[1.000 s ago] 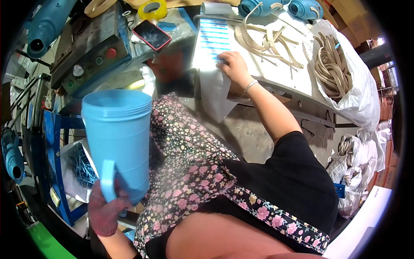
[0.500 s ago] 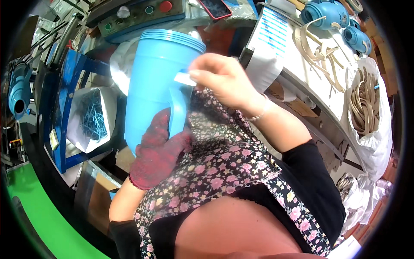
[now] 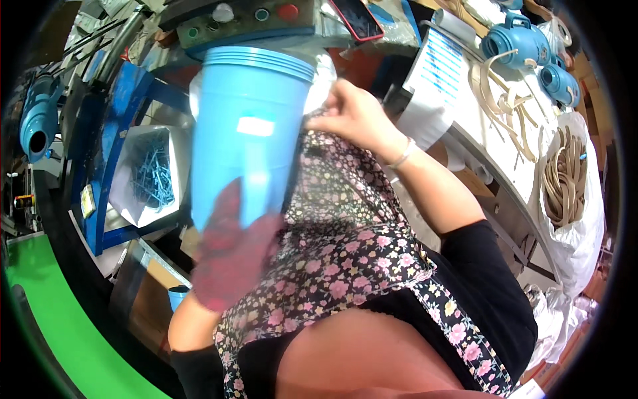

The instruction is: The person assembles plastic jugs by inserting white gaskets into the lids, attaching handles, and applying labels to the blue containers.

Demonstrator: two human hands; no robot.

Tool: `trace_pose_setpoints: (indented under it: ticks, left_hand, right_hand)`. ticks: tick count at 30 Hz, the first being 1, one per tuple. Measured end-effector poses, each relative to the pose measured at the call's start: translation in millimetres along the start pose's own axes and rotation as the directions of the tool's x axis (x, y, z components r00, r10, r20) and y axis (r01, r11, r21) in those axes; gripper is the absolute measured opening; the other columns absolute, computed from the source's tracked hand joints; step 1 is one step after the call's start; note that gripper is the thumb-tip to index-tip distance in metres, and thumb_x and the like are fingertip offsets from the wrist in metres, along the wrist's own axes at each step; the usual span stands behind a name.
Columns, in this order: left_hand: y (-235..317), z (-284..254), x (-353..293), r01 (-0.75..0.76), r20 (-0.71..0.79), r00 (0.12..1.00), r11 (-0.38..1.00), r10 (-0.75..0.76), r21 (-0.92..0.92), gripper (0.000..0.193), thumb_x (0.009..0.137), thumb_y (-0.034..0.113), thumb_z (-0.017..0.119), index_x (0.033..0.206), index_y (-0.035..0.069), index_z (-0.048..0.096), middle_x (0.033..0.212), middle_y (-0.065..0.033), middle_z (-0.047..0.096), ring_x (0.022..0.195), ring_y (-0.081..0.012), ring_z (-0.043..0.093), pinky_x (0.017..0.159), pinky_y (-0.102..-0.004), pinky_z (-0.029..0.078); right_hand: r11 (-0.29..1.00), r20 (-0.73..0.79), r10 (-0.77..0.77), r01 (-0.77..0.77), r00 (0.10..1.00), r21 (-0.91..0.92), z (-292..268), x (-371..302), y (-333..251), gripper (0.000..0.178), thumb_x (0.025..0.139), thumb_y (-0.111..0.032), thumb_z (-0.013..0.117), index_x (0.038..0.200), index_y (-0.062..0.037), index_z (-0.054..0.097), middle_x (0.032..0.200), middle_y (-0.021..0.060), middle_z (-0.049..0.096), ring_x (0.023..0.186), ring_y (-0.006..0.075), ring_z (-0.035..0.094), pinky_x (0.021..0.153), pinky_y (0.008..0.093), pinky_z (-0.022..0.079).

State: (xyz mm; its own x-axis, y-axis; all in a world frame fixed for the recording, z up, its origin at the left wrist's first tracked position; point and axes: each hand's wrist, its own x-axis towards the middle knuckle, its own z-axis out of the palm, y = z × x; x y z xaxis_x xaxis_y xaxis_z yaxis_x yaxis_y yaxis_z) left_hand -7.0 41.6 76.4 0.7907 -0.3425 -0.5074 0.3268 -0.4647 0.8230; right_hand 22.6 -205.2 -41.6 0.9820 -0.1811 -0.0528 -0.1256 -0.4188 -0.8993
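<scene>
A light blue plastic jug body (image 3: 219,146) with a ringed rim stands upright before me, its handle (image 3: 256,176) facing me. My left hand (image 3: 232,259), in a dark red glove, is closed around its lower part by the handle; motion smears the glove. A small white patch (image 3: 256,126), apparently a label, shows on the wall just above the handle. Bare, with a bracelet at the wrist, my right hand (image 3: 362,123) is beside the jug's right side. Its fingers are bent with the thumb apart, and nothing shows in them.
A control box (image 3: 246,23) with buttons and a red-edged phone (image 3: 357,18) lie beyond the jug. At left is a white bin (image 3: 123,193) of blue scraps. On the right, a white table (image 3: 458,100) bears blue jugs (image 3: 518,45) and beige straps (image 3: 495,100), beside a strap-filled sack (image 3: 585,246).
The jug has turned so its handle and white patch face me. My right hand has moved right, away from the patch. My left hand keeps its hold.
</scene>
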Motion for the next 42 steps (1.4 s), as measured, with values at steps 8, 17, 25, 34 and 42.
trace_pose_setpoints:
  ticks: [8, 17, 25, 34, 42]
  left_hand:
    - [-36.4, -122.3, -44.5, -0.659, 0.067, 0.562, 0.397, 0.824, 0.638, 0.026, 0.078, 0.015, 0.065, 0.101, 0.003, 0.063, 0.098, -0.0106, 0.064, 0.081, -0.0243, 0.061, 0.075, -0.0333, 0.048]
    - [-174.9, -140.8, -55.1, -0.438, -0.416, 0.898, 0.188, 0.145, -0.879, 0.028, 0.096, 0.023, 0.056, 0.116, 0.004, 0.054, 0.107, -0.0055, 0.062, 0.089, -0.0141, 0.058, 0.08, -0.0314, 0.05]
    - [-103.6, -184.7, -87.5, -0.816, -0.987, 0.131, 0.556, -0.092, -0.159, 0.034, 0.097, 0.026, 0.051, 0.116, -0.001, 0.055, 0.101, -0.0092, 0.062, 0.093, -0.0195, 0.061, 0.081, -0.0322, 0.051]
    - [-49.5, -206.7, -48.5, -0.088, -0.393, 0.878, 0.901, 0.272, 0.426, 0.045, 0.053, 0.018, 0.074, 0.092, 0.0, 0.063, 0.084, -0.0102, 0.062, 0.075, -0.0226, 0.06, 0.067, -0.0319, 0.047]
    - [-116.8, -198.3, 29.7, 0.002, -0.061, 0.998, 0.963, 0.015, 0.271, 0.035, 0.048, 0.01, 0.071, 0.081, 0.0, 0.063, 0.065, -0.0055, 0.06, 0.049, -0.0138, 0.054, 0.044, -0.0253, 0.041]
  right_hand:
    - [0.514, 0.414, -0.038, -0.338, 0.909, 0.789, 59.8, 12.3, -29.0, 0.034, 0.086, -0.007, 0.06, 0.12, -0.0011, 0.055, 0.106, 0.0061, 0.064, 0.094, 0.0133, 0.06, 0.085, 0.0301, 0.049]
    - [0.871, 0.723, -0.486, 0.206, 0.491, 0.446, 86.6, 94.5, -41.2, 0.043, 0.087, -0.017, 0.063, 0.127, -0.0044, 0.055, 0.119, 0.0112, 0.061, 0.114, 0.0216, 0.054, 0.1, 0.0343, 0.042]
    - [0.527, 0.308, -0.101, 0.313, 0.946, -0.79, 66.3, 191.6, 145.4, 0.043, 0.078, -0.007, 0.057, 0.121, -0.0089, 0.056, 0.107, 0.0181, 0.059, 0.099, 0.0355, 0.059, 0.088, 0.0411, 0.049]
    - [0.778, 0.322, -0.061, 0.247, 0.945, -0.578, 26.6, 165.0, 13.2, 0.038, 0.089, -0.033, 0.06, 0.108, -0.0008, 0.064, 0.106, 0.0192, 0.067, 0.092, 0.0323, 0.066, 0.08, 0.0393, 0.052]
    - [0.15, 0.745, -0.634, 0.978, 0.206, -0.142, 56.2, 48.2, -133.7, 0.02, 0.082, -0.025, 0.065, 0.099, -0.0155, 0.067, 0.076, 0.0011, 0.062, 0.069, 0.023, 0.063, 0.059, 0.0325, 0.051]
